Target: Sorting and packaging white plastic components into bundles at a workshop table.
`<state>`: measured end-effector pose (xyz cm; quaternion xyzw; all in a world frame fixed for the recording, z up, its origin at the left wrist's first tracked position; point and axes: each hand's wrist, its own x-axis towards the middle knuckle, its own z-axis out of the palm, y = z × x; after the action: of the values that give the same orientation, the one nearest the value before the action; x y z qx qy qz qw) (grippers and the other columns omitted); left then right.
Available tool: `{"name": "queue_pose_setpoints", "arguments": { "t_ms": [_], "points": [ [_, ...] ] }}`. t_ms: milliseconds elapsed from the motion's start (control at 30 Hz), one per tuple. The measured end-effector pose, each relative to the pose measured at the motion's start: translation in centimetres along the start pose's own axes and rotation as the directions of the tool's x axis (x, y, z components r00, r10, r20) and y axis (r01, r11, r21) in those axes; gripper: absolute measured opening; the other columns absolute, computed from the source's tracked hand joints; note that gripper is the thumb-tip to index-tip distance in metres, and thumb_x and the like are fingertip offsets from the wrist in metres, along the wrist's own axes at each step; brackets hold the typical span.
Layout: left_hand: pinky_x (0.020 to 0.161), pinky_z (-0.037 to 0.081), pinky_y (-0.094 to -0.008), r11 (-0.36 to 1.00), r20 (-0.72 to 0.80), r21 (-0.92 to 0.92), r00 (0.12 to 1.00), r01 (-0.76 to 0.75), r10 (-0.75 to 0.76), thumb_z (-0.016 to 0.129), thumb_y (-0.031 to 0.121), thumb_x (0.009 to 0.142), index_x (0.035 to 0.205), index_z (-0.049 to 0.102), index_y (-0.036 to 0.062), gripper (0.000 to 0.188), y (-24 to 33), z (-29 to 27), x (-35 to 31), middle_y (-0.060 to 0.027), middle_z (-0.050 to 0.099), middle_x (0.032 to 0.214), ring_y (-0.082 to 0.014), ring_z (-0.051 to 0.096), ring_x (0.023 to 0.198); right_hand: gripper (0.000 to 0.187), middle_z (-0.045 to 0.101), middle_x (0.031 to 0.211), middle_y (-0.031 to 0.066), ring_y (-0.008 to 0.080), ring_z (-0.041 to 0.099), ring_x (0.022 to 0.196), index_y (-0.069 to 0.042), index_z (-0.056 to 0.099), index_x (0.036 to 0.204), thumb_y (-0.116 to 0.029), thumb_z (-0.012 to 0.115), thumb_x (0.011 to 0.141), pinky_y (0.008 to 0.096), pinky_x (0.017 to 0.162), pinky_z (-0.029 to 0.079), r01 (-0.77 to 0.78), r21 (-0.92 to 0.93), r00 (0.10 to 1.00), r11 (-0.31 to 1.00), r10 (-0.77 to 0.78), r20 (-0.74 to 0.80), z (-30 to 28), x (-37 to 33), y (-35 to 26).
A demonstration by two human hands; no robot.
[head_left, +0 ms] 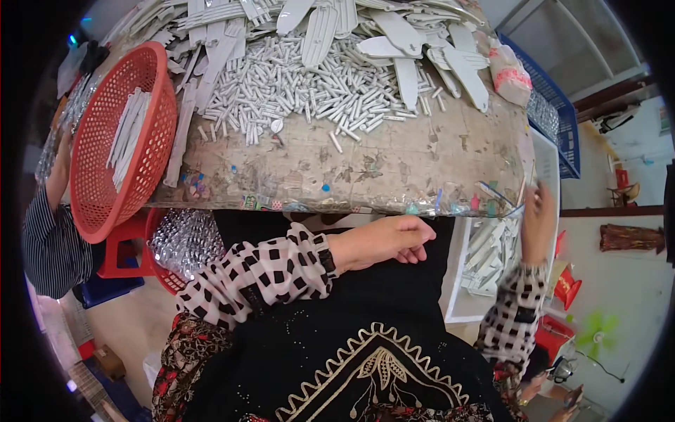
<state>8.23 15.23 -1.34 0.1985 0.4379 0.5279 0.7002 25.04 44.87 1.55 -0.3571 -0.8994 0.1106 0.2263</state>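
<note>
My left hand (385, 243) is in front of the table's near edge, above my dark lap. Its fingers are loosely curled under the thumb, and the inside of the grip is hidden. At the right, my right hand (538, 219) is over the rim of a white bin (455, 281) beside the table corner. Its fingers are blurred, and I cannot tell whether the thin pale strip near them is held. Long white plastic pieces (490, 254) lie in the bin. A slim, pointed tool (498, 193) lies at the table's corner.
On the worn table (422, 158) lie a heap of short white tubes (302, 84) and flat white paddle-shaped pieces (394, 32). A red basket (162, 126) stands tilted at left, beside another person's striped sleeve (60, 239). Below are shiny silver pieces (186, 239). A blue crate (573, 133) stands at right.
</note>
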Motion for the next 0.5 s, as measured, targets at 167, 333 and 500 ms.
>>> {"name": "queue_pose_setpoints", "arguments": {
  "t_ms": [167, 333, 500],
  "points": [
    [0.084, 0.047, -0.027, 0.996, -0.083, 0.058, 0.993, -0.074, 0.079, 0.048, 0.025, 0.102, 0.126, 0.054, 0.0056, 0.032, -0.2, -0.2, -0.4, -0.0058, 0.063, 0.102, -0.0128, 0.058, 0.093, 0.042, 0.065, 0.108, 0.0188, 0.025, 0.064, 0.096, 0.003, 0.056, 0.117, -0.027, 0.065, 0.089, 0.0335, 0.081, 0.05, 0.136, 0.345, 0.951, 0.929, -0.221, 0.218, 9.0, 6.9, -16.2],
    [0.083, 0.048, -0.0269, 0.981, -0.218, 0.044, 0.956, -0.191, 0.196, 0.05, 0.022, 0.1, 0.124, 0.054, 0.0052, 0.029, -0.2, -1.1, -2.9, -0.0047, 0.063, 0.101, -0.0121, 0.059, 0.092, 0.063, 0.064, 0.097, 0.0229, 0.032, 0.063, 0.088, 0.007, 0.052, 0.115, -0.042, 0.069, 0.079, 0.0408, 0.078, 0.048, 0.297, 0.155, 0.937, 0.942, -0.319, 0.14, 14.5, 11.5, -20.5],
    [0.081, 0.049, -0.026, 0.922, -0.385, -0.06, 0.861, -0.383, 0.333, 0.052, 0.02, 0.099, 0.127, 0.052, 0.0052, 0.032, 1.0, -4.2, -4.4, -0.0051, 0.062, 0.103, -0.0118, 0.059, 0.092, 0.047, 0.059, 0.083, 0.0089, 0.0172, 0.057, 0.066, -0.001, 0.052, 0.104, -0.037, 0.07, 0.079, 0.03, 0.058, 0.045, -0.138, 0.489, 0.88, 0.861, -0.119, 0.459, 11.1, 10.3, -23.1]
  ]
}}
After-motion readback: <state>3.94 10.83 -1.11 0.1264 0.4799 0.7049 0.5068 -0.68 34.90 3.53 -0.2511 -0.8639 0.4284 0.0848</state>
